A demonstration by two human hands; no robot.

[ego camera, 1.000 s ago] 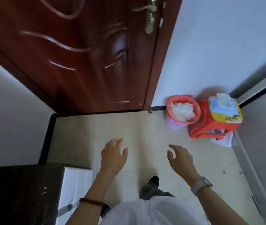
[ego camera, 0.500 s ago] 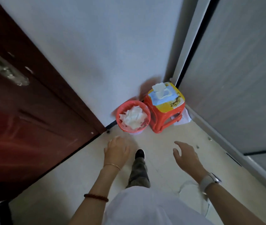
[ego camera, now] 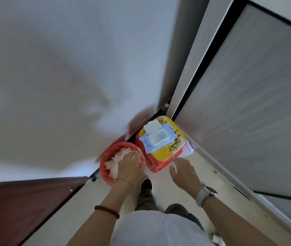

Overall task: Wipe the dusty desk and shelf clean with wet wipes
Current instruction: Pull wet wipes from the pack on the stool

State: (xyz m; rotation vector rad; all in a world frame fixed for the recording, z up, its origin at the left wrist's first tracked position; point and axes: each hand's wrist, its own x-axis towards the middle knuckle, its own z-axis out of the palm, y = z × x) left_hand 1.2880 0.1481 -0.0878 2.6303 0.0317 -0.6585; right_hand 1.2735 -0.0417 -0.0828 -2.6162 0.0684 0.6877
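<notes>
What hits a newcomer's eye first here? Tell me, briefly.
The wipes pack, lid flipped open, lies on the red stool in the corner. Beside the stool stands a red bin heaped with used wipes; the left hand is over it, and the right hand reaches toward the stool.

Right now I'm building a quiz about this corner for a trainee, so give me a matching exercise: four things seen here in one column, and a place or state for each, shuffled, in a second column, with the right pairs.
Things
1. blue wet-wipe pack with white flip lid
2. red round plastic basket
3. red plastic stool with yellow printed top
4. white wristwatch

Places or states
A. holds crumpled white wipes
B. worn on the right wrist
C. lies on the stool, lid flipped open
D. stands in the corner beside the basket

Pairs: 1-C, 2-A, 3-D, 4-B
</notes>
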